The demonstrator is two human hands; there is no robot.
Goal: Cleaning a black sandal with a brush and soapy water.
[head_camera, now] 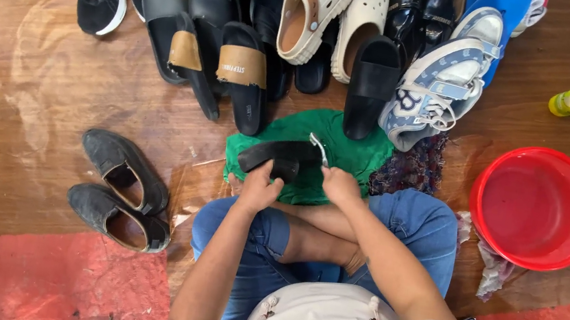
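over crumpled green cloth point(345, 154), left hand point(258, 190) holds matte black slipper point(278, 157).

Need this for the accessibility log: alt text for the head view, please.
Seen from above, a seated person's left hand holds a black slipper over a green cloth while the right hand holds a brush at it. A pile of shoes lies ahead, a red basin to the right.
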